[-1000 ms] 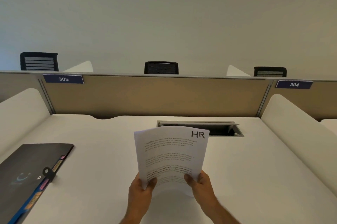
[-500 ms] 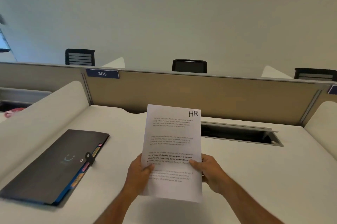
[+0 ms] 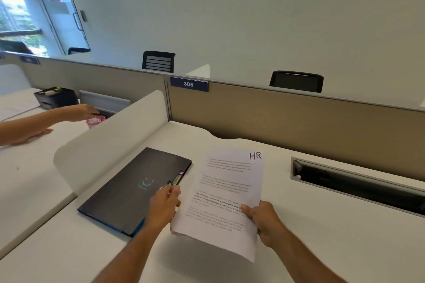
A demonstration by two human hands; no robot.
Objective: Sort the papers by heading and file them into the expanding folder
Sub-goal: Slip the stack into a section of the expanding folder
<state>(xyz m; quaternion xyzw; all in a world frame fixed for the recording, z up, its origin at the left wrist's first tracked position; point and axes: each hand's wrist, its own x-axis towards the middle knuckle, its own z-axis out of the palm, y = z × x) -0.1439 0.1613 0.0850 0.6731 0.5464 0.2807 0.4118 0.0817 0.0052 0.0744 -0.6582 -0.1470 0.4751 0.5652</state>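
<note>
Filing has barely begun, by my reading: the folder (image 3: 135,187) lies flat and closed on the desk (image 3: 322,236), and no sheet shows inside it. The papers (image 3: 226,193), the top one headed "HR", are held just right of the folder, lifted off the desk, in the right hand (image 3: 261,219), thumb on top near their right edge and fingers curled beneath. The left hand (image 3: 164,204) is at the folder's right edge, by its clasp (image 3: 170,183); its fingers look bent round the strap there, though whether they truly pinch it I cannot tell. Left to do: open the folder, find the HR pocket, slip the sheets in, then sort whatever other headings sit underneath.

Half a second ago both hands held the papers; now the left has let go and gone to the folder, and the view has swung left, bringing another person's arms (image 3: 34,126) into sight beyond the divider (image 3: 110,142) left of the folder.
</note>
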